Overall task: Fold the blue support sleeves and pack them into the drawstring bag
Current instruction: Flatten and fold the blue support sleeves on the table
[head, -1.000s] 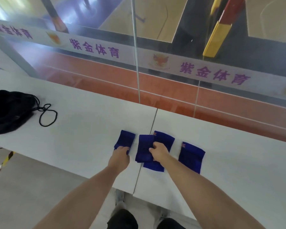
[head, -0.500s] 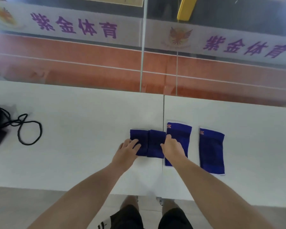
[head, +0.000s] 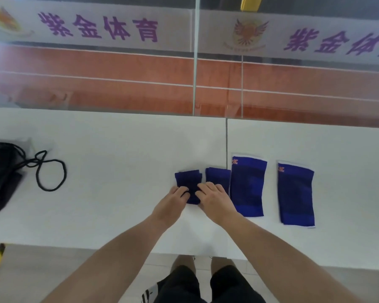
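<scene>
Two folded blue sleeves lie on the white table [head: 118, 149]. Both my hands are on the left folded sleeve [head: 188, 179]: my left hand [head: 171, 204] grips its near left edge with bent fingers, and my right hand [head: 214, 200] grips its near right edge. The second folded sleeve [head: 218, 178] sits just to the right, apart by a narrow gap. Two flat, unfolded sleeves, one [head: 248, 184] and another [head: 295, 193], lie further right. The black drawstring bag [head: 0, 171] rests at the far left, its cord [head: 50, 173] looped on the table.
A seam [head: 226, 145] between two tabletops runs just right of the folded sleeves. A glass wall [head: 195, 62] with a lettered band stands right behind the table. My legs and the table's near edge [head: 96, 246] are below.
My right hand has moved left from the second folded sleeve onto the left one. The left folded sleeve has slid left, opening a gap between the two.
</scene>
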A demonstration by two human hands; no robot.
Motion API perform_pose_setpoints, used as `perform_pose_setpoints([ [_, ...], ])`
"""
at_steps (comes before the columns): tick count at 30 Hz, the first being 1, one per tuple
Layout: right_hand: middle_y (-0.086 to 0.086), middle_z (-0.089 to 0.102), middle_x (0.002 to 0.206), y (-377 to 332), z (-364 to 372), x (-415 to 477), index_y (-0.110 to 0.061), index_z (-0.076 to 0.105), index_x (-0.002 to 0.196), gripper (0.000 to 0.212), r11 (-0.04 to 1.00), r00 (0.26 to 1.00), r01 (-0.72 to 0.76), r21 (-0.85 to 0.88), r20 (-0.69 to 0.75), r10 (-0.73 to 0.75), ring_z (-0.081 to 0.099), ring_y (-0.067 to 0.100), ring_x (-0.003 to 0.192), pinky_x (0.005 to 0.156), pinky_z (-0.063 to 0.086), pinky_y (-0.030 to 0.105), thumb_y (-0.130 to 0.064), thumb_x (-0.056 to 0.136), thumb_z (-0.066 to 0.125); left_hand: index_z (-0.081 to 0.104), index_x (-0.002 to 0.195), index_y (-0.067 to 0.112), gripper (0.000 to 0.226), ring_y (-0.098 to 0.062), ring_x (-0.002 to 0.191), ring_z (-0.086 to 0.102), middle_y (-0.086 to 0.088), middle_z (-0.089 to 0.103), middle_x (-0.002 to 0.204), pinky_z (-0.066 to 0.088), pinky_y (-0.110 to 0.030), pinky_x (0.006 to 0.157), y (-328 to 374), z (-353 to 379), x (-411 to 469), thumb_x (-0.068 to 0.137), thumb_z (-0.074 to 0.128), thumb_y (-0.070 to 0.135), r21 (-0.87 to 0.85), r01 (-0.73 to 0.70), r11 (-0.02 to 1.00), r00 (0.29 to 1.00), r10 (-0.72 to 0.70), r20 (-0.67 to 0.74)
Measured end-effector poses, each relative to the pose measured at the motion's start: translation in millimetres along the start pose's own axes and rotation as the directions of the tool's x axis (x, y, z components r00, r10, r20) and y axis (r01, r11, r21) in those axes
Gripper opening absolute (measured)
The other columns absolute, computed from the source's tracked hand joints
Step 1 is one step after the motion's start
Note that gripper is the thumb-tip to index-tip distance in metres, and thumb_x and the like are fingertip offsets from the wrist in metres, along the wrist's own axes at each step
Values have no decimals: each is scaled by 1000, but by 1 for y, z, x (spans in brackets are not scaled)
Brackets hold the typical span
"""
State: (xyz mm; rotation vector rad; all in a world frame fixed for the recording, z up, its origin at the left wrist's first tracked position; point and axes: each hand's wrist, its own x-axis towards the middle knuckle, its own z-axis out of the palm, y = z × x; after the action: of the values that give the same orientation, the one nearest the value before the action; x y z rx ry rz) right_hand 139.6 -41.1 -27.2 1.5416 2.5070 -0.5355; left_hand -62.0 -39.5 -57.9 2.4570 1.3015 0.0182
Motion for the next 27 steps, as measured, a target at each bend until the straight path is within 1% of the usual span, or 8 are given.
perform_pose_setpoints([
  [3, 5, 55, 137, -7, 9, -4, -18, 62, 119, 36, 999, 1000, -22, -34, -9, 21, 52, 26, 121, 99, 45, 41, -26, 86, 72, 70, 110, 4, 33, -25, 106, 61, -9, 66, 116, 56, -34, 89, 2, -2, -8, 77, 77, 4, -26, -11, 1000, 1000, 10, -18],
  [9, 10, 57, 134, -14, 16, -3, -16, 65, 113, 33, 999, 998, -49, 22, -43, 50, 58, 27, 117, 97, 49, 40, -26, 84, 77, 69, 112, 12, 29, -24, 127, 46, -5, 55, 135, 50, -35, 99, -6, -12, -10, 93, 62, 32, -145, 40, 989, 997, -49, -59],
  [12, 12, 57, 135, -17, 14, -2, -12, 66, 116, 28, 995, 996, -38, 97, -75, 45, 59, 27, 118, 100, 49, 41, -29, 94, 65, 60, 123, 13, 34, -24, 131, 39, -4, 45, 144, 48, -34, 100, -6, -22, 0, 95, 60, 31, -214, 160, 964, 979, -182, -88],
  [15, 9, 61, 126, -19, 11, -3, -10, 65, 115, 26, 963, 984, -114, 244, -109, 144, 63, 24, 108, 94, 53, 38, -28, 98, 58, 47, 137, 14, 44, -26, 129, 38, -4, 39, 148, 50, -35, 93, -8, -33, 18, 96, 57, 26, -250, 284, 925, 944, -315, -93],
  [17, 4, 63, 116, -22, 7, -3, -11, 62, 116, 23, 860, 949, -247, 446, -67, 307, 63, 20, 96, 86, 55, 36, -25, 101, 53, 38, 145, 18, 52, -26, 131, 36, -1, 35, 152, 50, -37, 94, -12, -39, 31, 97, 54, 30, -192, 303, 933, 951, -310, -5],
  [19, -1, 63, 106, -25, -5, 0, -14, 59, 112, 17, 655, 879, -385, 651, 41, 476, 61, 16, 89, 79, 55, 33, -24, 102, 50, 38, 145, 19, 50, -27, 132, 36, 0, 34, 152, 50, -39, 96, -15, -42, 43, 98, 50, 34, -129, 292, 948, 955, -280, 100],
  [22, -1, 63, 102, -26, -23, 10, -16, 54, 114, 15, 373, 773, -519, 769, 236, 589, 61, 11, 85, 64, 51, 23, -23, 104, 46, 42, 140, 19, 43, -26, 127, 40, 1, 38, 146, 49, -40, 96, -17, -42, 55, 100, 47, 31, -70, 249, 966, 957, -235, 170],
  [27, 2, 62, 104, -23, -32, 24, -17, 49, 114, 14, 211, 710, -556, 804, 328, 623, 59, 13, 83, 59, 46, 23, -19, 104, 40, 44, 141, 26, 41, -25, 121, 40, 0, 41, 140, 52, -41, 92, -21, -38, 60, 100, 45, 21, -100, 256, 961, 952, -233, 198],
])
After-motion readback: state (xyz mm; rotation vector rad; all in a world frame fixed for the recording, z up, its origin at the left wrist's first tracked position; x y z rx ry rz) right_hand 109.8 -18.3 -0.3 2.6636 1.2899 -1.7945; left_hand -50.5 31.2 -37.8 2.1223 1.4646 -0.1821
